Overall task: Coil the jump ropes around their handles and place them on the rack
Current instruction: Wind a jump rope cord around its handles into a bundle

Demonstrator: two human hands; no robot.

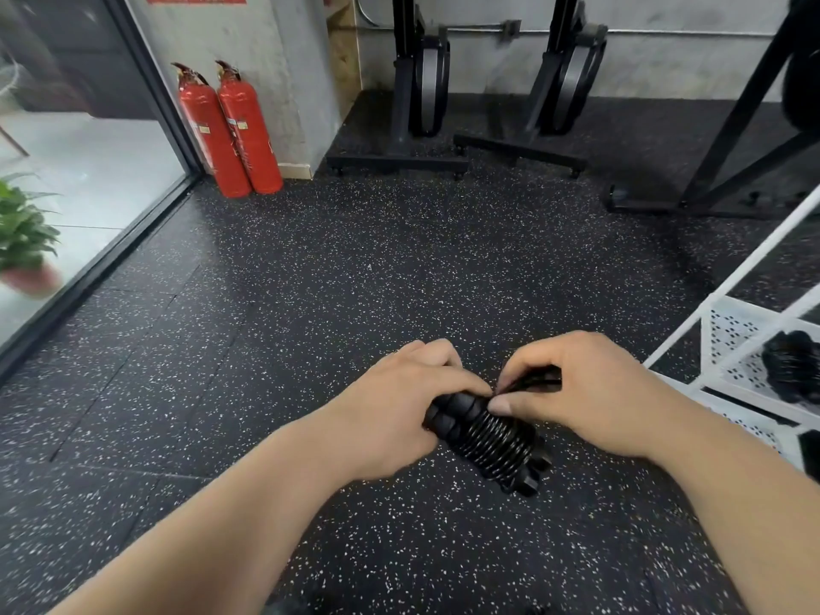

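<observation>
The black jump rope wound in tight coils around its paired handles (492,441) is held above the speckled black rubber floor (310,304). Its long axis slants from far-left to near-right. The left hand (399,406) grips the far-left end. The right hand (590,392) pinches the loose rope end just above the coils, probably tucking it in. The white perforated metal rack (732,326) stands to the right, nearer the right hand, and already carries another black coiled bundle (794,370).
</observation>
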